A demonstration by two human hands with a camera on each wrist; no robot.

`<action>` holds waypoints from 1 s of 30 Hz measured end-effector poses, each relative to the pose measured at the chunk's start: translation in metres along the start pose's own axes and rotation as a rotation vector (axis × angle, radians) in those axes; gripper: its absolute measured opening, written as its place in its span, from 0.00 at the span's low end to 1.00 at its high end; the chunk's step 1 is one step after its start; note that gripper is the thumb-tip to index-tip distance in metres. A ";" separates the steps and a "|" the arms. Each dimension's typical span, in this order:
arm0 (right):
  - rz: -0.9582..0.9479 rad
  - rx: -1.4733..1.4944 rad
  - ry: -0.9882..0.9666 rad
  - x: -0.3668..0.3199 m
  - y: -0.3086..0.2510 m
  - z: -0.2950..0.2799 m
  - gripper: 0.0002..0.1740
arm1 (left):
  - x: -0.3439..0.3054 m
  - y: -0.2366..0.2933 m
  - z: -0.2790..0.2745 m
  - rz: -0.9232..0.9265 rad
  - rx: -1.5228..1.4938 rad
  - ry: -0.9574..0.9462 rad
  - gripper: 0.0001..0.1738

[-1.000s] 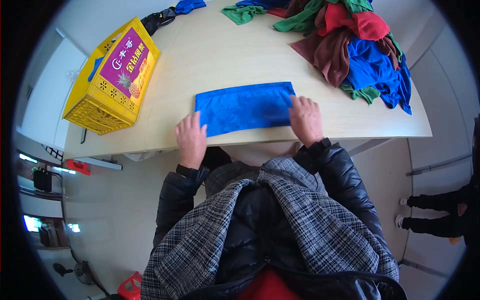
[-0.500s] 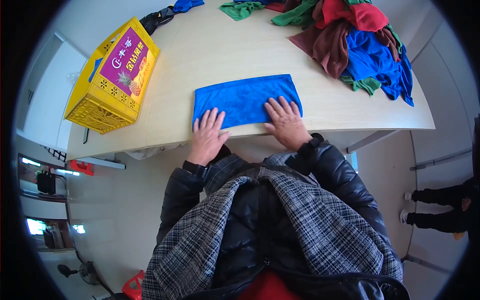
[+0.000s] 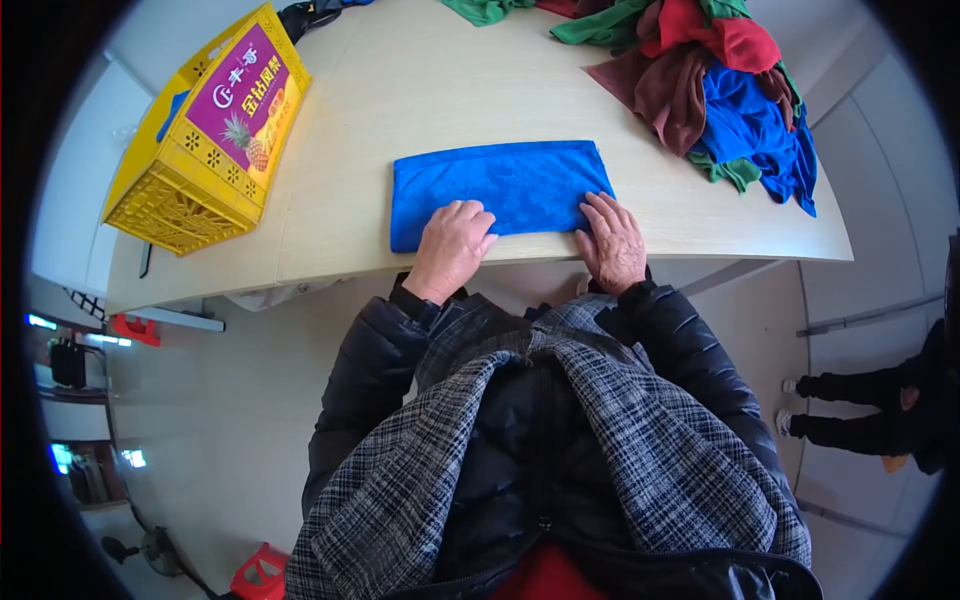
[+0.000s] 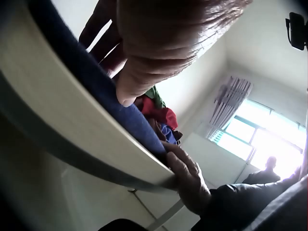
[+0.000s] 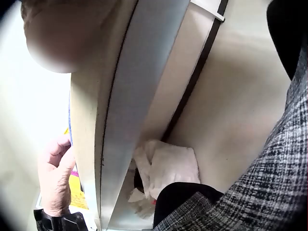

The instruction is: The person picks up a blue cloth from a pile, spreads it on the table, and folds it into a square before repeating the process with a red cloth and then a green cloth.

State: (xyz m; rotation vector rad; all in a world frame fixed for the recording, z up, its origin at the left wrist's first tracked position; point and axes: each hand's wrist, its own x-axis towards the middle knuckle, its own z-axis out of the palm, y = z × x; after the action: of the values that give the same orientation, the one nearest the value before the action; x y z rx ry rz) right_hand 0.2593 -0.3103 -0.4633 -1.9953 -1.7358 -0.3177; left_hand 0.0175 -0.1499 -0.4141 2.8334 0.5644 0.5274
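A folded blue towel (image 3: 520, 185) lies flat along the front edge of the table, its long side parallel to that edge. My left hand (image 3: 455, 250) rests on its front part, left of centre, with fingers bent slightly; the left wrist view shows the thumb (image 4: 129, 94) touching the towel near its edge. At the towel's front right corner lies my right hand (image 3: 612, 245), fingers extended over the cloth. Only a blurred part of the right hand (image 5: 57, 41) shows in the right wrist view.
A yellow crate (image 3: 185, 185) with a purple pineapple label stands at the table's left. A heap of red, brown, green and blue cloths (image 3: 735, 105) covers the back right. White cloth (image 5: 173, 163) sits under the table. Another person's legs (image 3: 850, 405) show at far right.
My left hand has slid right along the towel's front, its fingers drawing in. My right hand moved inward onto the cloth, then back to its right corner. The towel stays folded.
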 end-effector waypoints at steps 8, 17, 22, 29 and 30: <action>-0.010 -0.022 0.001 0.004 -0.003 -0.002 0.27 | -0.004 -0.015 0.005 0.040 -0.013 0.194 0.21; -0.034 -0.057 -0.043 0.014 -0.003 -0.006 0.27 | 0.016 -0.086 0.003 -0.064 0.206 0.014 0.32; 0.067 0.052 -0.101 0.071 -0.042 -0.005 0.29 | 0.020 -0.066 0.010 -0.148 0.202 -0.085 0.35; 0.186 -0.035 -0.195 0.088 -0.032 0.032 0.35 | 0.029 -0.070 0.020 -0.155 0.163 -0.097 0.35; 0.177 -0.076 -0.219 0.087 -0.029 0.032 0.36 | 0.028 -0.073 0.021 -0.157 0.162 -0.073 0.35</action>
State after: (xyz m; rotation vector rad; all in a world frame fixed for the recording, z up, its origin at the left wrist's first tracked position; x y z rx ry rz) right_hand 0.2420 -0.2166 -0.4449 -2.2940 -1.6788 -0.1095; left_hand 0.0253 -0.0754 -0.4438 2.9109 0.8427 0.3637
